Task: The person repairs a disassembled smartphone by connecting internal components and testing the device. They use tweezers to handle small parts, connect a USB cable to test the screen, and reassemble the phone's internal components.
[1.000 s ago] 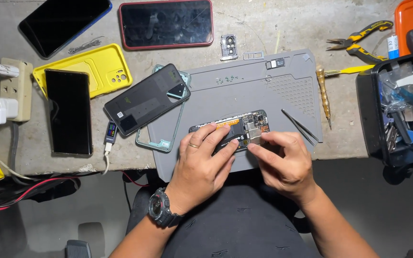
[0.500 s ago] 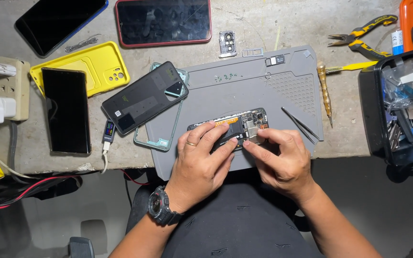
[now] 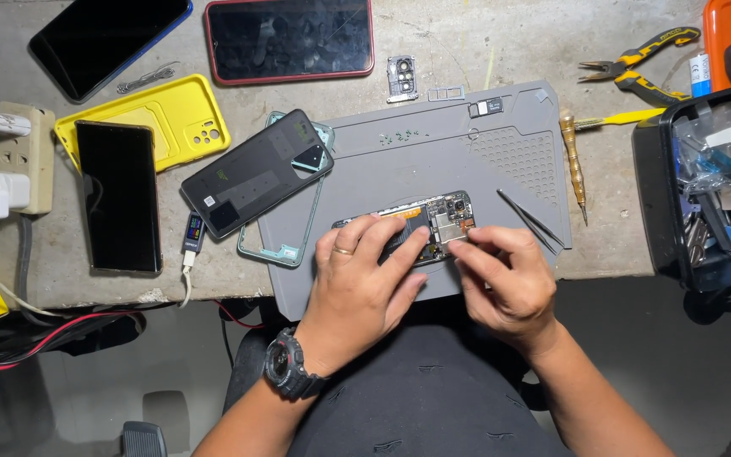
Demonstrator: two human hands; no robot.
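An opened phone (image 3: 433, 218) with its circuit board bare lies on a grey work mat (image 3: 433, 148). My left hand (image 3: 361, 283), with a ring and a black wristwatch, rests over the phone's left half and holds it down. My right hand (image 3: 505, 279) pinches at the phone's lower right edge, close to the board; what its fingertips hold is too small to tell. Black tweezers (image 3: 530, 220) lie on the mat just right of my right hand.
A dark phone back cover (image 3: 255, 173) and a teal frame (image 3: 285, 250) lie left of the mat. A yellow case (image 3: 158, 114), three phones, a power strip (image 3: 19, 156), a screwdriver (image 3: 573, 161), pliers (image 3: 636, 63) and a black tool tray (image 3: 662, 195) surround it.
Both hands stay on the opened phone with only slight finger shifts. The view has drifted a little.
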